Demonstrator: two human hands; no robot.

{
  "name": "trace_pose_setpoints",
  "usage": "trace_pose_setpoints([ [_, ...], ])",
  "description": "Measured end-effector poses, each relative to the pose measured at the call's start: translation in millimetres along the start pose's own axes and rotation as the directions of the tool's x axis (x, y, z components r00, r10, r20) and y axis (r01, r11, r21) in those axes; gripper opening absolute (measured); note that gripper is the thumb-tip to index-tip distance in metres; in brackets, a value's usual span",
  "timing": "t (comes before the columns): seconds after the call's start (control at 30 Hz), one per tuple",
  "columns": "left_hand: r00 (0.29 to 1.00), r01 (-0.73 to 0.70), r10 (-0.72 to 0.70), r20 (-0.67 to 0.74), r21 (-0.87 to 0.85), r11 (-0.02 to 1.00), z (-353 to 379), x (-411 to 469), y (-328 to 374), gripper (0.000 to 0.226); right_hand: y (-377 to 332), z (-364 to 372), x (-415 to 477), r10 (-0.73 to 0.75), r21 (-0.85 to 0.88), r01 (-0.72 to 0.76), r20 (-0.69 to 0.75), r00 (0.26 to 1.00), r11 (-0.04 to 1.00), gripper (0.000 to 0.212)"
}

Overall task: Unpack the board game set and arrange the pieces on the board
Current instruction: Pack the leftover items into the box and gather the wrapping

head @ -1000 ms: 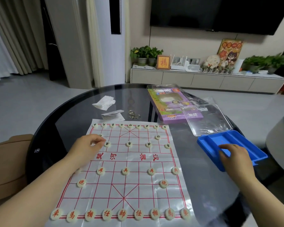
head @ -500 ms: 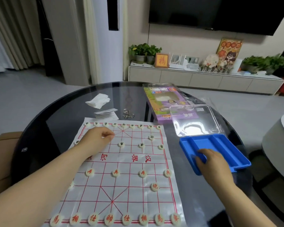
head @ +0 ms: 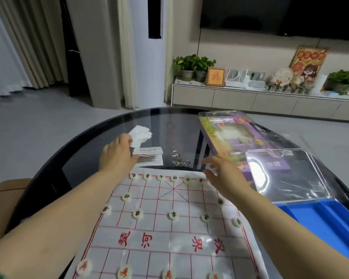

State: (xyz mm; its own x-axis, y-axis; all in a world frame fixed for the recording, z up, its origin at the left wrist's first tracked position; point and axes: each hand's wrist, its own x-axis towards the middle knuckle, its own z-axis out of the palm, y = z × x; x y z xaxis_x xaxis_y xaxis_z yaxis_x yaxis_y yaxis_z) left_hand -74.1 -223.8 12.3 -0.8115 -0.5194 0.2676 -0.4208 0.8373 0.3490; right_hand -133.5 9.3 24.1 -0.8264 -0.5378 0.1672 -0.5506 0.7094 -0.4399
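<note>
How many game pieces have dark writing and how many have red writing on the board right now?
Pieces with dark writing: 13
Pieces with red writing: 4
Total: 17 in view; the right hand may hide more in the far row.

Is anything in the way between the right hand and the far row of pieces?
Nothing visible. The right hand is over the far right corner of the board, right beside the far row of pieces; the keyring lies off the board.
</note>
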Motion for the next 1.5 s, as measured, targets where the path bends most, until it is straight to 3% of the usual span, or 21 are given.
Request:
trace_pose_setpoints([
  [0.13,0.957,-0.226,0.205,0.204,0.081,0.971,7.8,16.4,-11.2,0.068,-15.5,24.9,45.8,-0.055,-0.092,0.065,0.107,0.993,0.994,0.042],
  [0.23,0.908,-0.296,0.268,0.321,0.040,0.955,13.5,24.2,-13.1,0.060,-18.1,41.5,62.3,-0.052,-0.140,0.083,0.215,0.975,0.987,0.047],
  [0.37,0.883,-0.289,0.236,0.406,0.073,0.955,18.9,35.2,-6.8,0.053,-18.2,54.6,73.0,-0.077,-0.223,0.124,0.210,0.975,0.967,0.034],
  [0.53,0.886,-0.328,0.233,0.401,0.188,0.926,23.2,41.3,1.0,0.040,-15.6,59.3,78.8,-0.087,-0.333,0.139,0.167,0.982,0.933,0.032],
  [0.67,0.877,-0.386,0.255,0.408,0.281,0.879,22.8,41.2,4.9,0.029,-14.9,58.2,79.2,-0.077,-0.322,0.119,0.142,0.987,0.939,0.031],
  [0.8,0.878,-0.348,0.236,0.416,0.218,0.912,24.3,37.8,4.0,0.035,-13.7,56.0,76.1,-0.042,-0.321,0.082,0.130,0.991,0.944,0.033],
  [0.9,0.916,-0.115,0.095,0.391,0.029,0.993,24.4,45.9,5.4,0.046,-13.0,53.4,75.7,-0.019,-0.279,0.052,0.120,0.993,0.959,0.035],
  [1.03,0.894,-0.151,0.103,0.436,0.076,0.986,31.2,56.3,12.3,0.025,-7.1,51.5,71.0,0.013,-0.194,-0.003,0.047,0.999,0.981,0.033],
  [1.13,0.869,-0.159,0.075,0.490,0.131,0.979,32.9,61.8,16.7,0.049,-4.0,47.2,68.0,0.044,-0.094,-0.046,-0.021,0.999,0.994,0.031],
  [1.23,0.871,-0.178,0.058,0.488,0.205,0.962,31.1,68.6,18.5,0.059,-2.3,41.5,64.3,0.094,0.023,-0.092,-0.119,0.988,0.996,0.025],
  [1.37,0.814,-0.089,-0.043,0.579,0.198,0.976,22.1,71.4,17.6,0.064,-2.1,24.8,51.9,0.105,0.176,-0.067,-0.216,0.971,0.982,0.020],
  [1.5,0.886,-0.133,0.018,0.464,0.216,0.967,19.2,66.5,25.4,0.047,6.8,-1.9,24.1,0.088,0.222,-0.033,-0.243,0.966,0.974,0.017],
])
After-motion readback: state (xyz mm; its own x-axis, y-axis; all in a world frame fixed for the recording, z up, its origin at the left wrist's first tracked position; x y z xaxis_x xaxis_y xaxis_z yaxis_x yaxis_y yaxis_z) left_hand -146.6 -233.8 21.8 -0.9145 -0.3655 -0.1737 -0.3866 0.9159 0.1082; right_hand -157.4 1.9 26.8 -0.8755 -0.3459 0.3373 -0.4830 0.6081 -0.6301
